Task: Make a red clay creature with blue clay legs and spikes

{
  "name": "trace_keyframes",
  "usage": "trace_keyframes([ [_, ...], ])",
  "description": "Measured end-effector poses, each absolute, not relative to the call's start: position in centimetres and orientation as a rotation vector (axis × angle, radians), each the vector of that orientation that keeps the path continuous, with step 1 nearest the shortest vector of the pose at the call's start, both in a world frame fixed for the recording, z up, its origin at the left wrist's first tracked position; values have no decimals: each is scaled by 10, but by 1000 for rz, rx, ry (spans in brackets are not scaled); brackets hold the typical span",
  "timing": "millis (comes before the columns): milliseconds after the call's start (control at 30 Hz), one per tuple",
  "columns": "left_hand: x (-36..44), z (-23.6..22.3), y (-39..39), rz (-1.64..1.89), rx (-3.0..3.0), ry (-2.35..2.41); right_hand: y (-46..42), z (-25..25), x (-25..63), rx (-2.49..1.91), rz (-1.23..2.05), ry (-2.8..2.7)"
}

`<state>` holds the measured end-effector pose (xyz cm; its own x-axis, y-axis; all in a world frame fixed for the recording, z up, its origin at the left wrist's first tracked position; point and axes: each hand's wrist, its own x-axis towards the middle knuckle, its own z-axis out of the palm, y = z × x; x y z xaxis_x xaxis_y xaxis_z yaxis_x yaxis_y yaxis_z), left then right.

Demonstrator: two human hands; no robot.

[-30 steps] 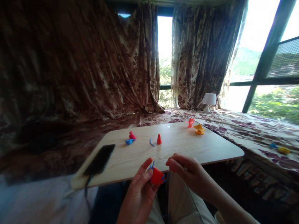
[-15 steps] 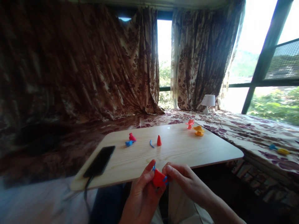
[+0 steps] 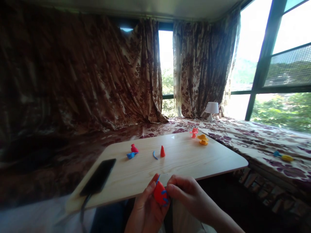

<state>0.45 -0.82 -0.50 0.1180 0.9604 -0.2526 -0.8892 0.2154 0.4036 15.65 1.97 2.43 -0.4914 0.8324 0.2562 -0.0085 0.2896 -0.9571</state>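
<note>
My left hand (image 3: 145,212) is curled round a small red toy piece (image 3: 159,193) with thin blue strips on it, held just in front of the near edge of a light wooden table (image 3: 184,161). My right hand (image 3: 188,197) meets it from the right, thumb and fingers pinched against the toy's side. On the table lie a red and blue piece (image 3: 132,151), a curved blue strip (image 3: 154,155) and a small red cone (image 3: 162,151).
A black phone (image 3: 98,176) with a cable lies at the table's left end. A red figure (image 3: 193,132) and an orange figure (image 3: 202,139) stand at the far right. Patterned cloth, a small white lamp (image 3: 212,110), curtains and windows lie behind. A yellow and blue toy (image 3: 283,157) rests at right.
My right hand has closed in on the red toy from the right and now touches it. The view has tilted up slightly, so both hands sit lower in the frame.
</note>
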Motion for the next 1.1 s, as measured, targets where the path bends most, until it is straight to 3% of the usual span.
trace_keyframes([
  [167,6,0,-9,1367,183,559,17,25,159,-717,1199,-1824],
  [467,3,-10,-10,1361,154,512,15,21,157,-682,1325,-1783],
  [933,5,-6,-11,1324,120,488,16,26,167,-708,841,-1998],
  [1100,4,-6,-9,1357,146,502,15,25,166,-735,899,-1986],
])
